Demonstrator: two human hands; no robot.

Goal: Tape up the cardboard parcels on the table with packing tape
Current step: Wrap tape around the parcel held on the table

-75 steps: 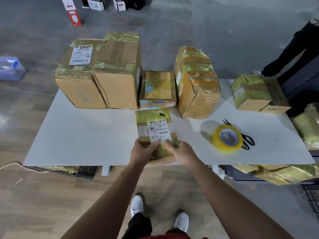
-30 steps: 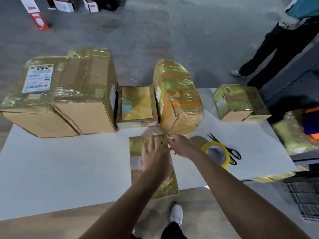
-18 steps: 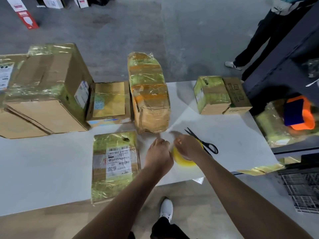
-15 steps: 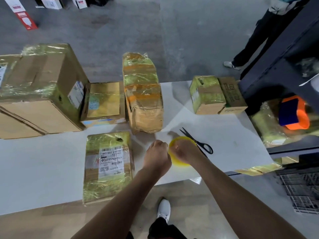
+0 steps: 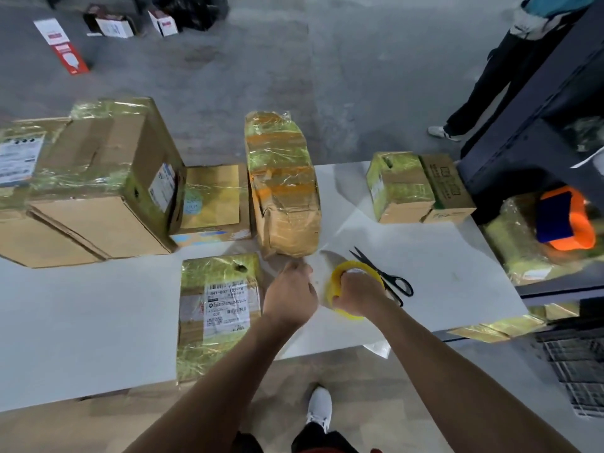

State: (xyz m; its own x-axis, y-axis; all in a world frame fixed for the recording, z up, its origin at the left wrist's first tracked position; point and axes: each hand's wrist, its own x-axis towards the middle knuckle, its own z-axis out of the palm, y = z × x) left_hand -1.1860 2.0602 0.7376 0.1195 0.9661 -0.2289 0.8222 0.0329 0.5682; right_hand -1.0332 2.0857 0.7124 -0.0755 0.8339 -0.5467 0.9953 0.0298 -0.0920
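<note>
A flat cardboard parcel [image 5: 218,310] with a white shipping label lies near the front edge of the white table [image 5: 85,315], wrapped in yellowish tape. Just right of it, my right hand [image 5: 361,294] grips the yellow roll of packing tape [image 5: 341,279], lifted on edge. My left hand [image 5: 289,297] hovers beside the roll with fingers curled, its fingertips pinched together at the tape's end; the tape strip itself is too faint to make out. Several taped parcels stand behind: a tall bundle [image 5: 282,184], a big box [image 5: 104,178], a flat box [image 5: 214,201].
Black scissors [image 5: 387,279] lie just right of the roll. A small taped box [image 5: 400,188] and a plain one [image 5: 446,188] sit at the far right. A person's legs [image 5: 490,76] stand beyond a dark shelf [image 5: 539,125] holding an orange-blue item [image 5: 565,219].
Both hands left the flat parcel and moved right. My right hand picked the tape roll up off the table; my left hand came up beside it.
</note>
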